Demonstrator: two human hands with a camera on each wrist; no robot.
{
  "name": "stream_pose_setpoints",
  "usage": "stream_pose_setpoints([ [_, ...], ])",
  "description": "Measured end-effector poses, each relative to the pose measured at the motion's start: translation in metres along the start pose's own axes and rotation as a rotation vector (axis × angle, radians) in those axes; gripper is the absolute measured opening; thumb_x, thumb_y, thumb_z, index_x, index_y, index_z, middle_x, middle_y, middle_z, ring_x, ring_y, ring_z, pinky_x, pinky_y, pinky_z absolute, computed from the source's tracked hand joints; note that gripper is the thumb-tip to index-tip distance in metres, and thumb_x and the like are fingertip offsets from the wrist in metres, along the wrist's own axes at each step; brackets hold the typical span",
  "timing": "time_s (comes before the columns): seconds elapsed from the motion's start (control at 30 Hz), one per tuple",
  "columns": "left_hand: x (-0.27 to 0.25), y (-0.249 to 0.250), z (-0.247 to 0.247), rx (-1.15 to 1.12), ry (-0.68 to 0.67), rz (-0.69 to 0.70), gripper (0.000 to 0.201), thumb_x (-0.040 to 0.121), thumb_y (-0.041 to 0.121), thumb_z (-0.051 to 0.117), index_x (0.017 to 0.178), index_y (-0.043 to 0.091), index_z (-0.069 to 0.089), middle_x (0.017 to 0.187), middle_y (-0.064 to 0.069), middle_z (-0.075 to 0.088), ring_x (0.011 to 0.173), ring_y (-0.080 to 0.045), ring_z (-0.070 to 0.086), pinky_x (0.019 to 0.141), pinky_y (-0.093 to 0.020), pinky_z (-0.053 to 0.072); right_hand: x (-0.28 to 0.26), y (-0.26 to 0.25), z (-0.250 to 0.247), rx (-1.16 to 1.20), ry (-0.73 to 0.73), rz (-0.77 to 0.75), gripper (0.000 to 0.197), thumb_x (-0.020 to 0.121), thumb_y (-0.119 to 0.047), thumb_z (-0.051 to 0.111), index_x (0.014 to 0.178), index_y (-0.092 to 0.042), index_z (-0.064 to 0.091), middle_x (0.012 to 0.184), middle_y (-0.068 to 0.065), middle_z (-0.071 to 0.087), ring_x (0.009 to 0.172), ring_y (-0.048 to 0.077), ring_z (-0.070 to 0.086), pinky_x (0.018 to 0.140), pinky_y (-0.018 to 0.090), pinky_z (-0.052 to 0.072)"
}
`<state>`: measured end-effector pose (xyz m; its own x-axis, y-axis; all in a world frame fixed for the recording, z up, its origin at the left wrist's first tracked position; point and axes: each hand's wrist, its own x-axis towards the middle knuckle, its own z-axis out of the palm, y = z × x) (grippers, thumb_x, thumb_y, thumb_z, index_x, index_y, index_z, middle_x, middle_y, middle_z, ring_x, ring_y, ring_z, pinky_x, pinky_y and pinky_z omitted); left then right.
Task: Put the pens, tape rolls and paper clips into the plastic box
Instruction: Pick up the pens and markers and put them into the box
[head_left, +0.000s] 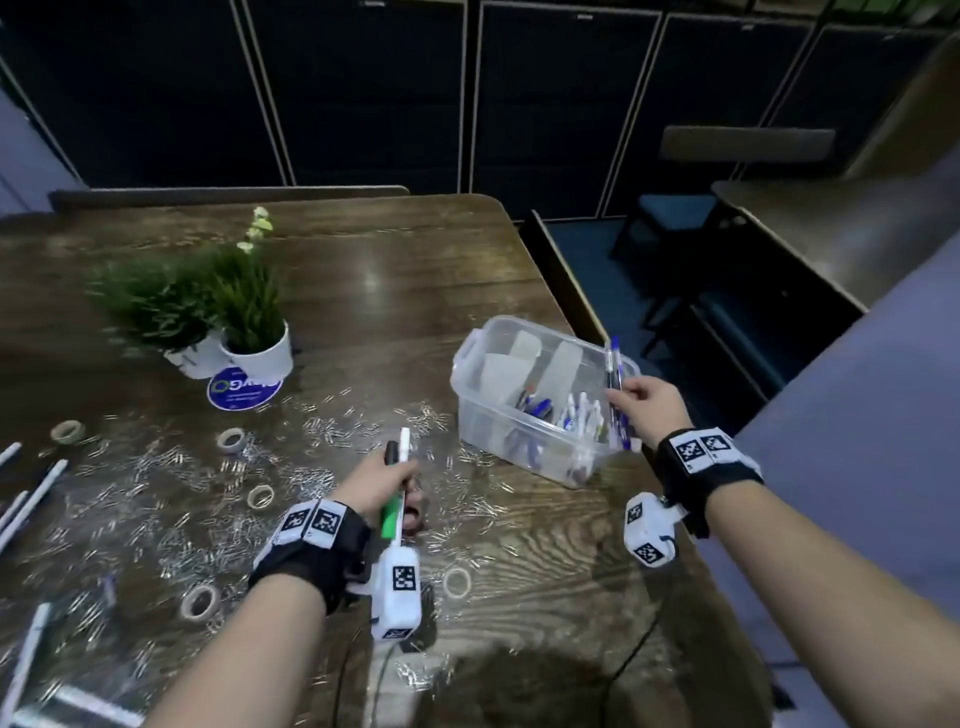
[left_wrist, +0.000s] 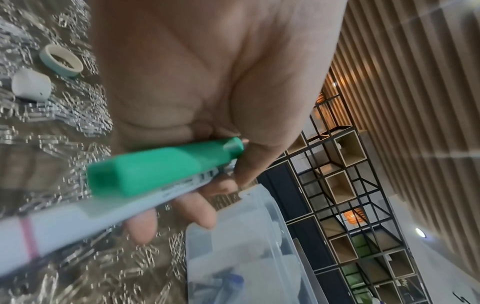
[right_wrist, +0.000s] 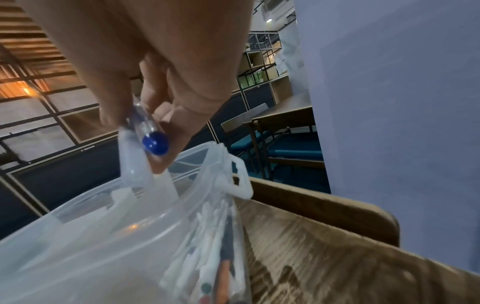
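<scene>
Motion blurs the paper clips (head_left: 171, 499). Our right hand (head_left: 652, 402) pinches blue pens (head_left: 615, 384), long axis near-far, over the plastic box (head_left: 483, 415); our left hand (head_left: 382, 486) grips markers (head_left: 397, 483) pointing far.

We've got both forearms stretched forward with tagged black wrist straps on, our left hand (head_left: 382, 486) low and knuckles-up with fingers curled in a grip, our right hand (head_left: 649, 402) raised higher and further out, thumb and fingertips (right_wrist: 166, 156) pinched together, pointing down.
</scene>
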<state>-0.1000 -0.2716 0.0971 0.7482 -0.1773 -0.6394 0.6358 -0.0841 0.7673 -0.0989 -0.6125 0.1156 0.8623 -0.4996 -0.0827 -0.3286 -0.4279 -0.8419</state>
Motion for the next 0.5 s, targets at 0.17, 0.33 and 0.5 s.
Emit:
stream_pose_setpoints([
  [0.17, 0.000, -0.001, 0.050, -0.135, -0.022, -0.157, 0.016, 0.094, 0.015, 0.034, 0.082, 0.012, 0.045, 0.067, -0.001, 0.040, 0.060, -0.020, 0.048, 0.066, -0.032, 0.043, 0.007, 0.006, -0.024, 0.022, -0.025, 0.014, 0.026, 0.083, -0.021, 0.074, 0.075, 0.001, 0.062, 0.061, 0.009, 0.053, 0.061, 0.022, 0.051, 0.065, 0.039, 0.049],
  [0.33, -0.001, -0.002, 0.063, -0.149, -0.007, -0.016, 0.013, 0.096, -0.002, 0.040, 0.091, 0.010, 0.038, 0.070, -0.007, 0.044, 0.055, -0.017, 0.049, 0.057, -0.033, 0.045, 0.022, 0.000, -0.002, 0.076, -0.105, 0.072, 0.035, 0.074, -0.030, 0.075, 0.073, 0.002, 0.062, 0.075, 0.027, 0.066, 0.063, 0.030, 0.061, 0.072, 0.055, 0.055],
  [0.5, -0.005, 0.003, 0.053, -0.130, 0.003, 0.095, 0.012, 0.096, -0.003, 0.045, 0.091, 0.008, 0.044, 0.074, -0.011, 0.052, 0.051, -0.012, 0.059, 0.049, -0.028, 0.050, 0.030, -0.017, 0.028, 0.071, -0.120, 0.085, 0.028, 0.082, -0.021, 0.073, 0.064, -0.004, 0.061, 0.062, 0.017, 0.060, 0.062, 0.035, 0.062, 0.066, 0.046, 0.054],
])
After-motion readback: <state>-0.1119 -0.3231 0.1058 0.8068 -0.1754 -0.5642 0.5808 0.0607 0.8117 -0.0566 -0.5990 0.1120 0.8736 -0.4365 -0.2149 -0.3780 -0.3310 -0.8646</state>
